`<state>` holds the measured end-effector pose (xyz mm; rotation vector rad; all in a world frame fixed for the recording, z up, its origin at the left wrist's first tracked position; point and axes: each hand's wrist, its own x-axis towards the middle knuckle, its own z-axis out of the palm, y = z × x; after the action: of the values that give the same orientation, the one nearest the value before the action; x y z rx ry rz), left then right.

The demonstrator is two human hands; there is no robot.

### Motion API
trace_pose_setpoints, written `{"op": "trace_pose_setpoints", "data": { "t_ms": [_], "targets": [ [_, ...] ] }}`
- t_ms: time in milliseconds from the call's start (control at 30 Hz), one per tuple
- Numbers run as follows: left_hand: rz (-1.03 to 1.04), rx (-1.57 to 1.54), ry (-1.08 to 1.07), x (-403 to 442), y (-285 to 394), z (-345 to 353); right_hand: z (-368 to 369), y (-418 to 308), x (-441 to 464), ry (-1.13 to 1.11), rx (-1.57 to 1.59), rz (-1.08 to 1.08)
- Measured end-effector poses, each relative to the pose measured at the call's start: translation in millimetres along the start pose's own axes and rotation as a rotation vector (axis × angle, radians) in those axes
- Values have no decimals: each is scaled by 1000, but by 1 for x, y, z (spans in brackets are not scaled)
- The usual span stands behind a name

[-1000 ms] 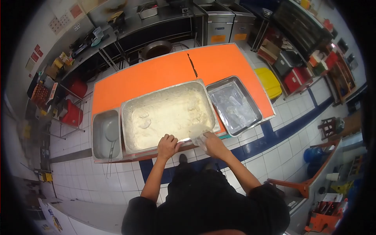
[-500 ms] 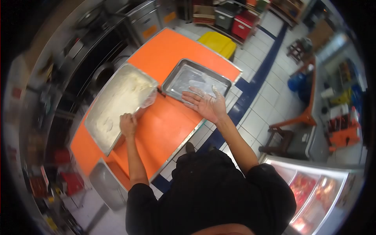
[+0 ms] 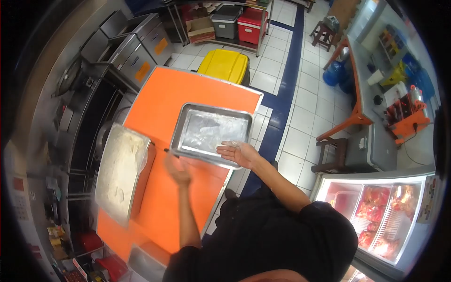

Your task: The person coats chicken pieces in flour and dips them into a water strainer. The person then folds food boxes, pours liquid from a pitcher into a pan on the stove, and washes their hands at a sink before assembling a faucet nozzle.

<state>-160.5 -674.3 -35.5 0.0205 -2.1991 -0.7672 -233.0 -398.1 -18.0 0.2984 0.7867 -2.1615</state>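
Note:
My left hand (image 3: 179, 175) is smeared by motion above the orange table (image 3: 162, 207), between the two metal containers, so its fingers are unclear. My right hand (image 3: 238, 154) is open, palm turned up and fingers stretched, with white powder on it; it is over the near right corner of a shallow metal tray (image 3: 176, 134). White residue streaks the tray's bottom. To the left of my left hand lies a deep metal pan (image 3: 136, 199) holding a pale, flour-like mass (image 3: 121, 164). Clear plastic shows at the pan's right edge.
Beyond the table stands a yellow lidded bin (image 3: 223, 66), with a red cooler (image 3: 251, 26) on a shelf behind. A lit freezer (image 3: 376, 176) with bagged red contents is at right. Another metal container (image 3: 143, 263) sits by the table's near left end.
My left hand has left the deep pan's rim and moved right over the table. My right hand has shifted toward the tray's near right corner. The whole view has turned.

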Motion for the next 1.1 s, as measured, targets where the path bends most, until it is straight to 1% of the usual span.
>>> {"op": "trace_pose_setpoints", "data": {
  "t_ms": [67, 100, 133, 200, 267, 300, 400, 467, 500, 533, 567, 600, 633, 700, 733, 767, 800, 833, 867, 900, 933, 967, 1000, 1033, 1067, 1100],
  "targets": [
    [-56, -371, -193, -3, 91, 86, -22, -33, -8, -23, 6, -63],
    [22, -521, -234, 5, 141, 121, -28, -55, -18, 35, -51, -121],
    [-26, -781, -505, 10, 180, 152, -64, -69, -17, -39, 45, -179],
    [331, -815, -473, 36, 269, 204, -167, -93, -8, -179, 216, -288],
    [395, -910, -606, 32, 318, 272, -234, -127, -26, -270, 341, -328],
    [430, -954, -669, 27, 338, 305, -256, -144, -42, -254, 385, -329],
    [665, -884, -783, 7, 357, 405, -299, -203, -77, -233, 491, -341],
    [696, -926, -841, 27, 376, 449, -321, -249, -80, -288, 524, -346],
    [694, -945, -887, 31, 381, 467, -331, -276, -73, -388, 520, -330],
    [614, -953, -818, 41, 383, 491, -339, -302, -64, -514, 501, -310],
    [538, -958, -748, 54, 380, 520, -347, -326, -53, -550, 460, -318],
    [464, -960, -679, 66, 371, 554, -346, -351, -43, -477, 391, -353],
    [345, -726, -761, 72, 347, 594, -333, -375, -26, 282, 366, -443],
    [163, -323, -1202, 106, 278, 673, -271, -438, -22, 366, -154, -532],
    [-446, -294, -1359, 125, 268, 692, -257, -470, -12, 405, -428, -574],
    [-905, -549, -1315, 137, 256, 714, -269, -497, 16, 380, -746, -643],
    [-1359, -806, -1218, 149, 249, 736, -257, -519, 36, 433, -1009, -824],
    [-1368, -1167, -1139, 168, 257, 755, -244, -542, 55, 543, -1263, -1011],
    [-1372, -1325, -1042, 195, 256, 770, -267, -551, 90, 584, -1561, -1272],
    [-1371, -1489, -947, 226, 259, 781, -305, -564, 129, 586, -1682, -1093],
    [-1389, -1464, -855, 282, 263, 793, -359, -580, 170, 582, -1799, -904],
    [-1449, -1421, -766, 320, 270, 793, -393, -583, 184, 575, -1896, -667],
    [-1520, -1372, -674, 348, 278, 790, -396, -600, 182, 611, -2016, -202],
    [-1343, -1530, -563, 393, 288, 788, -396, -649, 200, 636, -2107, 234],
    [-1162, -1649, -447, 431, 289, 789, -394, -686, 220, 532, -2254, 419],
    [-855, -1487, -331, 450, 286, 805, -395, -705, 239, 394, -2377, 623]
  ]
}}
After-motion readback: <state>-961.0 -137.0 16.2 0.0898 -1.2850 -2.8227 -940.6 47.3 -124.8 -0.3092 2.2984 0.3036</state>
